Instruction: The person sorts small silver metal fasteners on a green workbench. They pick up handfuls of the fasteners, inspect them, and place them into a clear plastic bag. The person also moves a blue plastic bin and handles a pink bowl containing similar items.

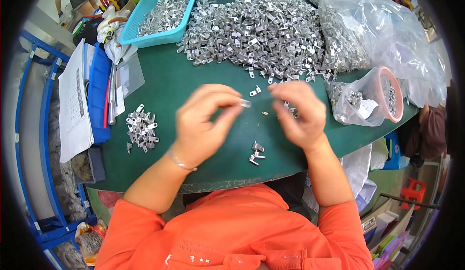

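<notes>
My left hand is closed in a pinch, with a small metal bracket between thumb and forefinger. Opposite it, my right hand hovers over the green table, its fingers curved and the thumb apart from the forefinger. Several brackets show through the gap under that hand; whether they lie on the table or in the palm is unclear. A loose bracket and a tiny brass-coloured piece lie between my hands. Nearer me rests a small group of brackets. Left of my left hand is a bracket pile.
A large heap of brackets covers the far side. Beside it stand a turquoise basket and a clear plastic bag. A pink tub in a bag sits right. Papers and a blue bin line the left edge.
</notes>
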`<state>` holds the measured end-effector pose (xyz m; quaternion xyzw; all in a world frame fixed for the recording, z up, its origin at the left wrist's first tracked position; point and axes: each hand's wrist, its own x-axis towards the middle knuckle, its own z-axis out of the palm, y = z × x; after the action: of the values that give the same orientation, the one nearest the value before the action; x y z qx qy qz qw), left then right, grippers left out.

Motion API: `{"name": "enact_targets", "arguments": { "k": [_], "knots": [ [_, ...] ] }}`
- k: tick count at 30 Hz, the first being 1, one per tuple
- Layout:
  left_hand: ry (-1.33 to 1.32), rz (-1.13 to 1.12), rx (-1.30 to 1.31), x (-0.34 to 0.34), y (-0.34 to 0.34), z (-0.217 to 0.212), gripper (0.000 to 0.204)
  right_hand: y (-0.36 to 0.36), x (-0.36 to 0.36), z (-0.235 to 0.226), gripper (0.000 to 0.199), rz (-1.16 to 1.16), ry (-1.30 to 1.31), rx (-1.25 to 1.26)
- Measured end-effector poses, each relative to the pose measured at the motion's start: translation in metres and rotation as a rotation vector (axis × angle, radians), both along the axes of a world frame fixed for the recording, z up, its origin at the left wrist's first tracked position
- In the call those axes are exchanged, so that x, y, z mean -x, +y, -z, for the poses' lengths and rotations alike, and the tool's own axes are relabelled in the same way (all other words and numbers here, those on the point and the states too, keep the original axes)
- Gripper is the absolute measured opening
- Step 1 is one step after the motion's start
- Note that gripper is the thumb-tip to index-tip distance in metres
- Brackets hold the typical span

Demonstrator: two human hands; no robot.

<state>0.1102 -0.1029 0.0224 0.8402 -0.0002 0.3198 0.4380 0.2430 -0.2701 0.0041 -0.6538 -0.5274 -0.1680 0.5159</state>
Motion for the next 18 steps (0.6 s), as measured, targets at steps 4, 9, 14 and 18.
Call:
{"name": "enact_targets", "arguments": {
  "k": [4, 9, 14, 18],
  "knots": [
    [0.103, -0.419, -0.330, 0.046, 0.052, -0.020, 0.009, -0.010, -0.024, 0.006, 0.011, 0.367, 0.040, 0.242],
    [0.488, -0.523, -0.425, 0.100, 0.096, 0.001, 0.007, 0.006, -0.023, 0.016, 0.007, 0.436, -0.028, 0.517],
    [0.333, -0.445, -0.118, 0.064, 0.060, -0.006, 0.014, 0.009, -0.015, 0.010, 0.011, 0.329, -0.093, 0.409],
    [0.451, 0.012, 0.513, 0.014, 0.010, -0.002, 0.028, 0.010, 0.004, 0.004, 0.020, 0.001, 0.144, 0.185]
  ]
}}
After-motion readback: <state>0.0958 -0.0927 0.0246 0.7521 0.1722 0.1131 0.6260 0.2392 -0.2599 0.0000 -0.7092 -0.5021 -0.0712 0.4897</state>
